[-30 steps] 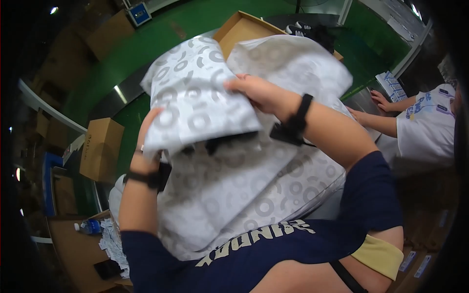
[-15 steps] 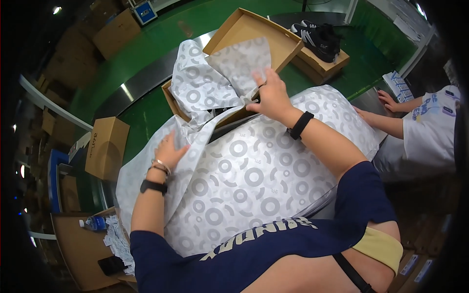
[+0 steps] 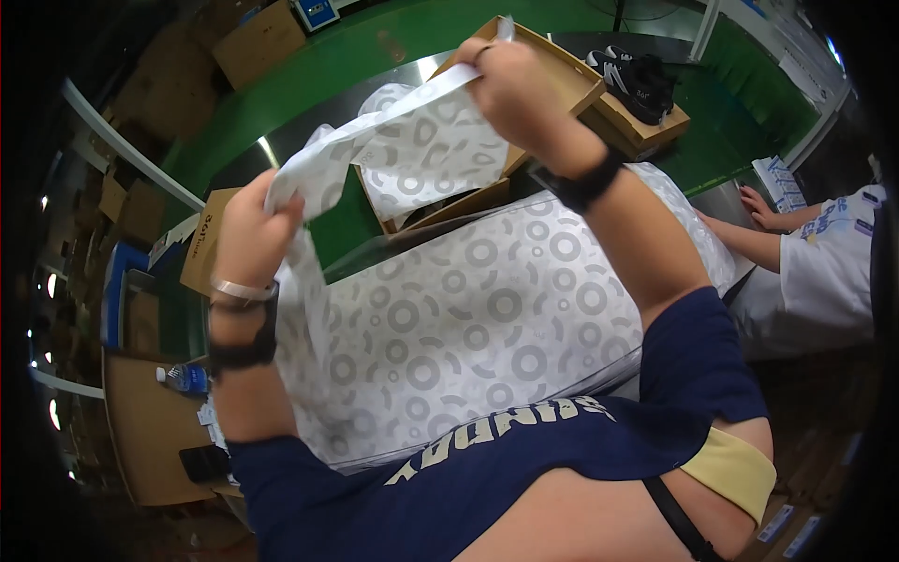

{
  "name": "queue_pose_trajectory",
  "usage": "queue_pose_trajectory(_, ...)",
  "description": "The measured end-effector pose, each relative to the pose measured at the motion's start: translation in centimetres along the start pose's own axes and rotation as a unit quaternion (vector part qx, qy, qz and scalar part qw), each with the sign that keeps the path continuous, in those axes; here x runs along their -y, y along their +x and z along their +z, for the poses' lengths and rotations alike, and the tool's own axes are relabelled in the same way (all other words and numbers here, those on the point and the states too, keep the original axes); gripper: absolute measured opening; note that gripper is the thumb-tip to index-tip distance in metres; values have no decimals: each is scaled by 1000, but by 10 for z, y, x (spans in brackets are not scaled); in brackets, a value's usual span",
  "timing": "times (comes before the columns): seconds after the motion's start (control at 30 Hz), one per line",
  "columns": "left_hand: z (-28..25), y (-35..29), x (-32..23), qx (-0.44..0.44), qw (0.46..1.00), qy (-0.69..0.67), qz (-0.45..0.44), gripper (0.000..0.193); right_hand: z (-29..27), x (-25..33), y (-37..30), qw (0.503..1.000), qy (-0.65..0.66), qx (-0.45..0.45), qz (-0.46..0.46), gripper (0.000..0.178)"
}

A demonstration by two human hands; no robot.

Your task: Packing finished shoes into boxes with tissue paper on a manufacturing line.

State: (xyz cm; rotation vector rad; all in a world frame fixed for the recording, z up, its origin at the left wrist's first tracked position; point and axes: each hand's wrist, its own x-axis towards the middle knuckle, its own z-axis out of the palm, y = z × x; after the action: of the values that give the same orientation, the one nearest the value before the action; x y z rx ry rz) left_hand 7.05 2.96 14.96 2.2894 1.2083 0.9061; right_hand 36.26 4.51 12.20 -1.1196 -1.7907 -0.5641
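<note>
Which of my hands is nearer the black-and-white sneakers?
Right. Your right hand is left of the black-and-white sneakers; your left hand is farther left and lower in the picture.

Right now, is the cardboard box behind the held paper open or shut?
The box is open: its lid is raised and patterned paper shows inside.

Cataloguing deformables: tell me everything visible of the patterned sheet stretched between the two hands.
The sheet is whitish with grey curved shapes, thin and paper-like. The left hand and right hand grip its upper edge, which slants up toward the right. It is raised, creased near the left hand and partly blurred. In view it overlaps the open cardboard box. Its lower part blends into similar paper, so whether it touches the box is unclear.
</note>
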Motion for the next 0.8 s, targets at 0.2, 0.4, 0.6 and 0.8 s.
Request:
queue_pose_trajectory(0.2, -45, -90, 31, 356, 921, -120, -106, 48, -116, 34, -84, 955, -91, 246, -140, 7)
queue_pose_trajectory(0.4, -130, -270, 303, -189, 862, 347, -319, 30, -165, 20, -205, 877, -109, 458, 96, 7)
queue_pose_trajectory(0.6, -105, -390, 335, 91, 692, 623, -352, 30, -185, 15, -213, 899, -103, 363, 222, 10)
queue_pose_trajectory(0.8, -143, -344, 335, -64, 740, 457, -489, 22, -231, 11, -222, 890, -182, 292, 299, 14)
